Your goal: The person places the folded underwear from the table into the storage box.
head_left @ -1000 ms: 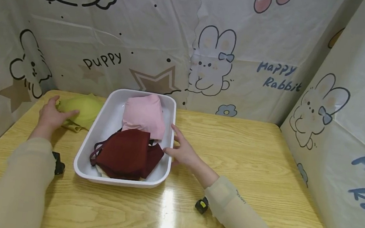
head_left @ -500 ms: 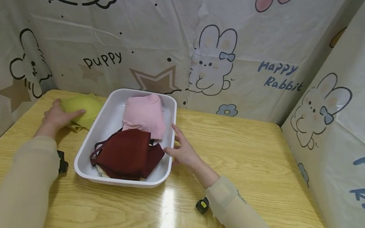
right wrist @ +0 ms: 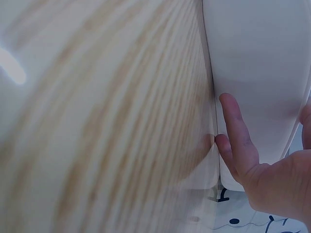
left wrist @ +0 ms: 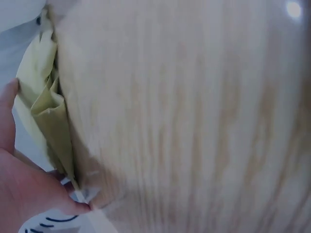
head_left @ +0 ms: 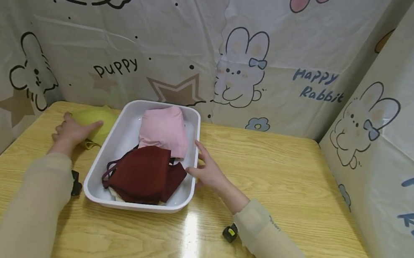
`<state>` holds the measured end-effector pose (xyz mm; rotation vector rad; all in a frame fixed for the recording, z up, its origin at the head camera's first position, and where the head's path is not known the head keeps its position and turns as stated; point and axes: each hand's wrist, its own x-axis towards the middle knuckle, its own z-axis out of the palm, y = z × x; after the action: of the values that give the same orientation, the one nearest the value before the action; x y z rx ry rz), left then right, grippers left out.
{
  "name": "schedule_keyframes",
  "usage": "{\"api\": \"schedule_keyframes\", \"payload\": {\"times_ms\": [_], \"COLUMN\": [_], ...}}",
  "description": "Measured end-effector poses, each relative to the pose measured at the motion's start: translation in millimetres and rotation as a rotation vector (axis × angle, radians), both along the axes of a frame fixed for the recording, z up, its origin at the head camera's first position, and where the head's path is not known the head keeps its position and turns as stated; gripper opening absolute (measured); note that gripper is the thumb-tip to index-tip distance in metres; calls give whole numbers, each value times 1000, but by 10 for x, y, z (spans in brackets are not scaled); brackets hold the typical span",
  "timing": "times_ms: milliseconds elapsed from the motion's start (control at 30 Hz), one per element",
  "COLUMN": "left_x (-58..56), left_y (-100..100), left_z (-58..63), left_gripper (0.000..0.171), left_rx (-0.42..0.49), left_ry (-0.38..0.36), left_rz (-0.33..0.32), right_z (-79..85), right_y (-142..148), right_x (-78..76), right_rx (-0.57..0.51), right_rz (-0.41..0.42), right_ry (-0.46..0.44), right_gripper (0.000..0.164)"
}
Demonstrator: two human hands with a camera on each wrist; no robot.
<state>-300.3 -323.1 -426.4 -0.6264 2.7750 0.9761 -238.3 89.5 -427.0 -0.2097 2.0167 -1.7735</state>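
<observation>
A yellow-green folded garment (head_left: 96, 117) lies at the back left of the table, beside the white plastic tub (head_left: 89, 186). My left hand (head_left: 70, 131) is at its left end, thumb stretched over the front and fingers spread at the far left edge. In the left wrist view the garment (left wrist: 51, 111) shows loose folds, with the thumb at one side. My right hand (head_left: 210, 171) holds the tub's right wall, thumb over the rim and fingers along the outside. Inside the tub sit a pink folded garment (head_left: 163, 130) and a dark red one with thin straps (head_left: 141, 174).
Wrist cameras, left (head_left: 76, 183) and right (head_left: 230, 233), hang by the sleeves. A printed curtain (head_left: 186, 38) rises behind the wooden table (head_left: 263, 172) and along both sides. Something cream (head_left: 116, 195) peeks out under the dark red garment.
My left hand has shifted right along the yellow-green garment, whose left edge has moved slightly toward the tub. My right hand and the tub have stayed in place.
</observation>
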Motion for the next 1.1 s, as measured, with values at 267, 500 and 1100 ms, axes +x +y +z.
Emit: {"api": "schedule_keyframes", "payload": {"times_ms": [267,500,1100], "left_x": [-30,-34,-29], "left_y": [81,51,-11], "left_z": [-10,-33,-26], "left_gripper": [126,115,88], "left_rx": [-85,-53,-24], "left_ry": [-14,51,81], "left_rz": [-31,-52,-114], "right_z": [-5,-25,-32], "right_y": [0,9,3], "right_x": [6,-5,-6], "right_rx": [6,-15,-14], "right_rz": [-12,-3,-13], "right_ry": [12,17,6], "right_gripper": [90,89,90]}}
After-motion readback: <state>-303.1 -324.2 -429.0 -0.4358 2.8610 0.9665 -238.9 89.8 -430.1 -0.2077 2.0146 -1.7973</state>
